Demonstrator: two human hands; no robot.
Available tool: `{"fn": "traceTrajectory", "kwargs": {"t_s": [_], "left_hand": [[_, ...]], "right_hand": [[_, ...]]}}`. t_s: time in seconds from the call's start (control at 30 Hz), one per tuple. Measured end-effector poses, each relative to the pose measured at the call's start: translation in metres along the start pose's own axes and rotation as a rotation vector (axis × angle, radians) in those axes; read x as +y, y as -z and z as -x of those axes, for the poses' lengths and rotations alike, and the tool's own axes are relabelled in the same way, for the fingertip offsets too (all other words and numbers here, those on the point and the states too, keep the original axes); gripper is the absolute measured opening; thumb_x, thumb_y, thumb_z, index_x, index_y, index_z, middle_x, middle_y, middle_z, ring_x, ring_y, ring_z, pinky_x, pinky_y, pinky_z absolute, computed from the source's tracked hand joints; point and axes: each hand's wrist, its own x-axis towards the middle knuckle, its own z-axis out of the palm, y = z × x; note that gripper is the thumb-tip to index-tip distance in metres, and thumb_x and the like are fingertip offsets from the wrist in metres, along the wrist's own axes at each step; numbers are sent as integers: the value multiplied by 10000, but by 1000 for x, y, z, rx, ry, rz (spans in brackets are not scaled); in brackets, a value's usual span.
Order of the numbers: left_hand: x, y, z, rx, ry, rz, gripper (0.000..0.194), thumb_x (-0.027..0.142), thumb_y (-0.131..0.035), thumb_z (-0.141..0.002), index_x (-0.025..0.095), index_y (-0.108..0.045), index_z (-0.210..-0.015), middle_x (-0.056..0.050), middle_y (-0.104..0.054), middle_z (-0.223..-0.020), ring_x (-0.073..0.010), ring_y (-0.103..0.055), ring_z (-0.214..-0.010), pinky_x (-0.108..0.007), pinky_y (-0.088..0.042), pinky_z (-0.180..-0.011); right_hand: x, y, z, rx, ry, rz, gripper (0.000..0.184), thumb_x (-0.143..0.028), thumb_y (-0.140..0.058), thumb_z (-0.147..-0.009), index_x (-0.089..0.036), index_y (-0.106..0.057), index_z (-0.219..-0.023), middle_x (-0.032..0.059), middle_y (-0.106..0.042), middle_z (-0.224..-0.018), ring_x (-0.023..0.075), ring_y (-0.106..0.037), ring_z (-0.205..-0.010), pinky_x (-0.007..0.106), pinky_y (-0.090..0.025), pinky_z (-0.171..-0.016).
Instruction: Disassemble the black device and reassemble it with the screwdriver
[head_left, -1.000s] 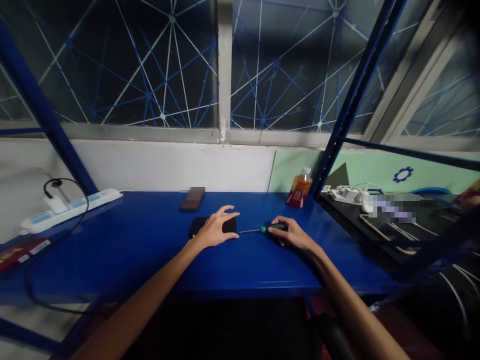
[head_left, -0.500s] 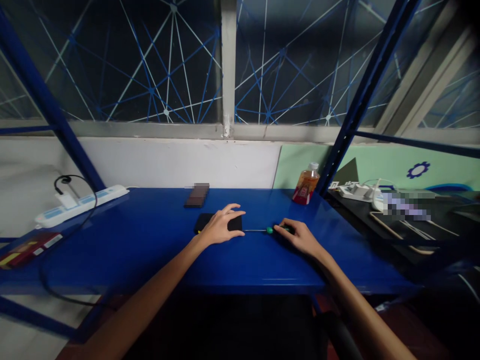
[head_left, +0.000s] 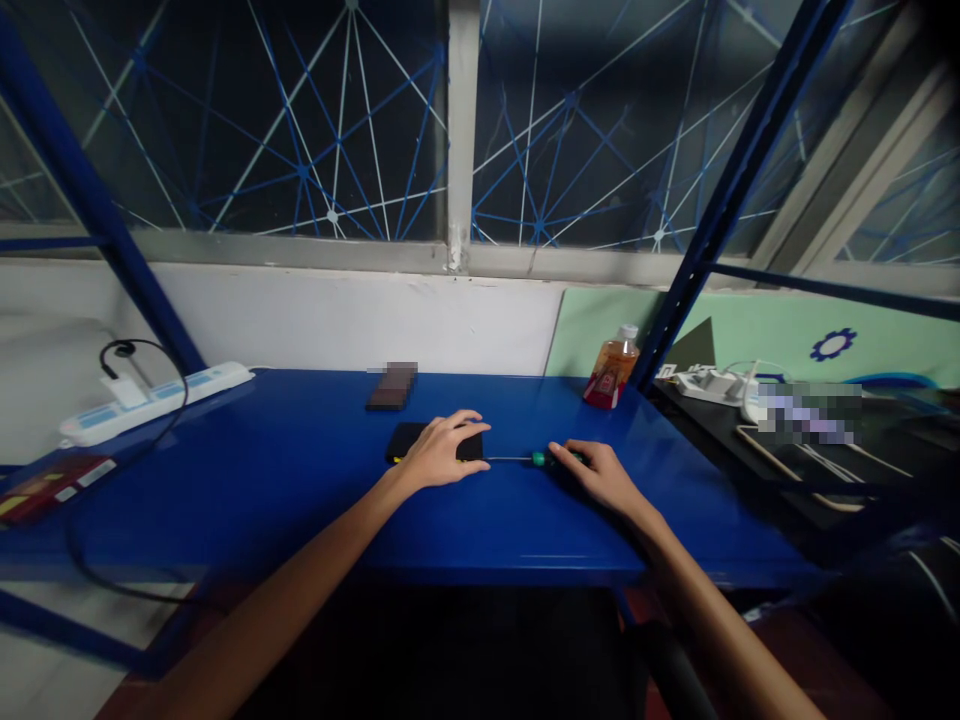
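A flat black box-like object point(head_left: 405, 441) with a bit of yellow at its near edge lies on the blue table point(head_left: 300, 530). My left hand point(head_left: 442, 450) rests over its right part, fingers spread apart and thumb along the near side, hiding much of it. In my right hand point(head_left: 596, 468) is a screwdriver point(head_left: 538, 459) with a green and dark handle, partly covered by the fingers. Its thin metal shaft lies level, pointing left, with the tip close to my left thumb at the object's right end. Whether the tip touches it I cannot tell.
Behind the black object lies a dark, partly blurred slab point(head_left: 391, 388). A drink bottle point(head_left: 613, 368) stands at the back right. On the left are a white power strip point(head_left: 157, 403) with a black cable and a red box point(head_left: 56, 488). Cables and chargers lie on the black surface at right.
The view has shifted, so everything sits slightly further right. My right fingers have changed their hold on the screwdriver handle, which stays lined up with the black object. My left hand keeps its pose.
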Motion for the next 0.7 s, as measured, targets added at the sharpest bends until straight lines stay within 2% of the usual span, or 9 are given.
{"fn": "traceTrajectory", "kwargs": {"t_s": [0.13,0.2,0.27,0.33,0.43,0.5,0.6,0.7], "left_hand": [[2,1,0,1,-10,-17,524,495,-681,-812,286,-567,-1280,-74,-562,-1308,-301,-579,-1114,-492,-463,-922],[3,1,0,-3,-23,-17,493,488,-675,-821,276,-586,-1257,-72,-588,-1273,-295,-582,-1106,-477,-465,-911],[3,2,-1,-6,-30,-18,461,485,-673,-825,265,-610,-1226,-70,-601,-1255,-288,-585,-1100,-465,-466,-908],[3,2,-1,-9,-32,-20,441,483,-675,-824,257,-627,-1200,-69,-607,-1248,-283,-589,-1095,-461,-468,-906],[2,2,-2,-3,-33,-23,418,484,-681,-819,248,-652,-1164,-68,-621,-1234,-279,-598,-1087,-462,-472,-903],[1,1,-2,7,-38,-20,397,483,-685,-816,245,-672,-1133,-66,-630,-1228,-276,-606,-1080,-458,-476,-903],[0,0,-1,21,-47,-13,382,490,-686,-813,246,-695,-1107,-65,-637,-1232,-276,-619,-1072,-458,-482,-906],[-2,-1,-1,24,-51,-15,389,502,-684,-809,244,-707,-1099,-71,-642,-1239,-285,-625,-1072,-473,-482,-915]], "right_hand": [[-5,3,1,-5,36,-117,352,-527,-648,-786,-204,-591,-912,6,-637,-772,152,-532,-641,263,-404,-594],[-5,3,2,-45,-4,-236,401,-496,-710,-736,-216,-546,-971,-13,-621,-737,133,-513,-572,248,-399,-539],[-4,2,2,-100,-67,-307,369,-512,-676,-762,-215,-536,-930,-37,-569,-635,110,-448,-467,235,-349,-457],[-4,1,1,-92,-81,-249,353,-552,-607,-806,-202,-562,-817,-29,-543,-585,109,-425,-442,240,-314,-439],[-6,0,2,-4,0,3,457,-572,-486,-878,-193,-558,-633,4,-536,-559,130,-451,-503,262,-317,-504],[-7,-1,3,13,47,77,422,-560,-481,-885,-200,-579,-687,2,-549,-580,141,-465,-541,269,-336,-547],[-4,0,2,14,72,-6,329,-531,-608,-807,-220,-573,-906,-12,-593,-688,154,-499,-608,264,-371,-578],[1,1,1,19,66,-68,334,-518,-647,-777,-216,-557,-887,-8,-603,-733,159,-513,-652,259,-382,-589]]}}
